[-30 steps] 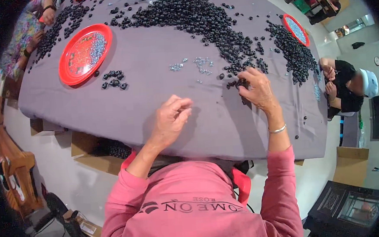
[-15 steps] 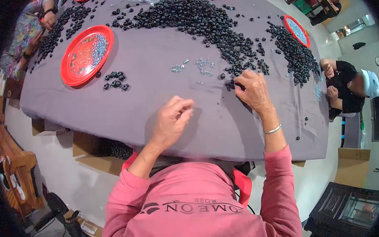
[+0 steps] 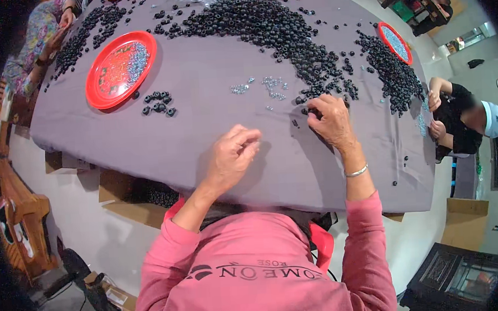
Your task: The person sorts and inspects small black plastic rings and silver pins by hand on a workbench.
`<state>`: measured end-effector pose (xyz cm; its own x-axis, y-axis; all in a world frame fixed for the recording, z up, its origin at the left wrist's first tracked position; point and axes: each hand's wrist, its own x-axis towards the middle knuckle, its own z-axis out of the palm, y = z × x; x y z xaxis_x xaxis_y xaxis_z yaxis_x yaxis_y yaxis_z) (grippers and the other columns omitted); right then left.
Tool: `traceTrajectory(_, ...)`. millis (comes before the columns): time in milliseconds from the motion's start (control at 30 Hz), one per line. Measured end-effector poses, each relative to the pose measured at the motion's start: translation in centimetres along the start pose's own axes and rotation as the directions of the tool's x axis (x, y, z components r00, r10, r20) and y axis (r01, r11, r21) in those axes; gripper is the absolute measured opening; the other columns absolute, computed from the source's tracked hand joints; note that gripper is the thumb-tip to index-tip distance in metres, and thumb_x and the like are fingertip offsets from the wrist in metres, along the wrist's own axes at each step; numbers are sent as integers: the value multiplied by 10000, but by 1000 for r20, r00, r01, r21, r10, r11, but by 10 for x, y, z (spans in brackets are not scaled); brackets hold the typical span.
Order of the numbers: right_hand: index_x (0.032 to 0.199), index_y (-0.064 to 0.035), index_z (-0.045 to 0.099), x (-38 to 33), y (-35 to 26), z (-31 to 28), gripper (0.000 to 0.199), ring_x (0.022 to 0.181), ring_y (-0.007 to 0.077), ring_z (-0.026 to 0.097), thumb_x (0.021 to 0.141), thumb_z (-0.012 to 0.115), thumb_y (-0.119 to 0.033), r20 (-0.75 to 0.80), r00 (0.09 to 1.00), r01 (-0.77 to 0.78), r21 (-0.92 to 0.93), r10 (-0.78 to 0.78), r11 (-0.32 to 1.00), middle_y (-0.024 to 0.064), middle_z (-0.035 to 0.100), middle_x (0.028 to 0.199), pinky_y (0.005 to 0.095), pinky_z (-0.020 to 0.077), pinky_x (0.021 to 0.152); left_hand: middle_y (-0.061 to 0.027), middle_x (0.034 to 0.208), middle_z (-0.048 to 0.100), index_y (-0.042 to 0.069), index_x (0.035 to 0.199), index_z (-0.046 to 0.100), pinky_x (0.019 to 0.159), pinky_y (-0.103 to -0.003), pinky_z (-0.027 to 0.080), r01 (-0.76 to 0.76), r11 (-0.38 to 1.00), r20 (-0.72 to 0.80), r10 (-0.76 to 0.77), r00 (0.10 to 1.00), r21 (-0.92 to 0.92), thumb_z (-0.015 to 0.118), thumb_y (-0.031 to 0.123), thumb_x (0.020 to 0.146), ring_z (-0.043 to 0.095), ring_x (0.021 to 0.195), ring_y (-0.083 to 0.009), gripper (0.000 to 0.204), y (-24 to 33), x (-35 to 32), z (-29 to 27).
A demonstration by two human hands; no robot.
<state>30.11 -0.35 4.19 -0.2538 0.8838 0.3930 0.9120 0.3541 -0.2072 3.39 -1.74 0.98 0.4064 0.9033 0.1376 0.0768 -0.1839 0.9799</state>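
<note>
Though whatever sits between the curled fingers of the left hand (image 3: 230, 156) is too small to make out, its grip is pinched shut above the grey table (image 3: 202, 130). Right hand (image 3: 331, 120) lies palm-down, fingertips pressed together on black rings (image 3: 309, 111) at the edge of the big pile (image 3: 275, 28).

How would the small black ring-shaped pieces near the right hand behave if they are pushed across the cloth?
The black rings look small, round and rigid, so they would probably slide or scatter, and some may roll. They seem light, since the right hand works them with its fingertips only. The purple cloth probably gives some grip and slows them.
</note>
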Motion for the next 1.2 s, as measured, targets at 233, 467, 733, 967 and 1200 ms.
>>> traceTrajectory(233,976,5,613,21,-81,-10,297,772,103,585,685,595,64,-30,983,-120,644,181,755,37,613,872,226,463,700,-37,933,586,-2,1027,617,651,-229,507,175,940,27,-175,984,-293,535,58,911,608,774,-102,154,10,-4,-20)
traceTrajectory(467,1200,-4,519,40,-144,19,494,857,93,579,722,630,52,75,982,-158,828,174,537,36,595,951,243,461,783,-68,1084,611,63,1173,517,757,-271,527,230,393,167,-189,968,-890,526,146,946,614,909,-131,241,22,-3,-42)
traceTrajectory(733,1168,-15,529,35,-130,36,499,756,109,575,686,639,47,-141,988,41,656,69,754,35,609,843,245,478,669,-69,1055,618,26,1144,520,752,-268,531,138,677,7,-191,981,-723,549,107,930,620,859,-126,231,22,5,-32)
traceTrajectory(967,1148,-20,534,31,-99,24,503,709,157,578,660,643,41,-236,972,158,569,-24,807,73,597,803,254,488,630,-73,1012,625,17,1144,540,770,-275,531,229,534,116,-237,965,-814,553,83,918,620,879,-140,235,5,23,-8)
traceTrajectory(1200,981,-7,618,29,-40,6,178,690,54,515,812,583,39,-380,857,-55,602,347,797,-1,582,792,195,431,617,-50,920,617,48,1043,605,752,-277,508,212,464,135,-194,972,-860,562,96,916,600,842,-132,142,4,27,-5)
